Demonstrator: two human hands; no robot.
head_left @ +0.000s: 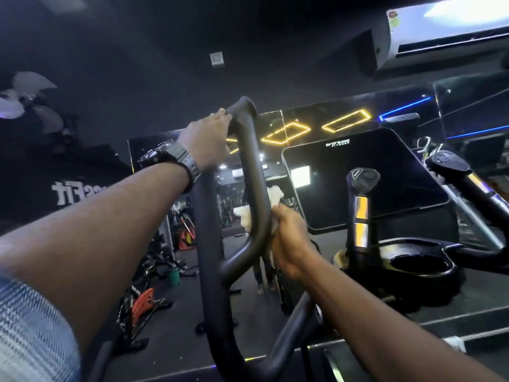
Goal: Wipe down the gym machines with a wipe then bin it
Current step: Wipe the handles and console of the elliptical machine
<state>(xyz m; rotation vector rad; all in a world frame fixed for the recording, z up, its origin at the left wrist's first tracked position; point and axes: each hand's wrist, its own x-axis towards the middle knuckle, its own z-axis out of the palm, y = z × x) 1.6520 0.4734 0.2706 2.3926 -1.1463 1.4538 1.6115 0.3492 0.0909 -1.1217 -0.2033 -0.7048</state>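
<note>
Arms reach forward out of the bottom corners, a striped sleeve (33,332) on the left one. Right hand (292,244) is clenched around a white wipe (249,216), pressing it against the inner bar of the black looped handle (254,172), wipe poking out on both sides of the tube. Higher up, left hand (209,139), watch (168,158) on the wrist, is curled tight over the top bend of that handle. Just right sit the machine's dark console (366,172), a short grip (362,208) with shiny bands and a cup holder (421,267). Beyond, a mirror (292,128) shows yellow lights; an air conditioner (446,31) hangs top right.
</note>
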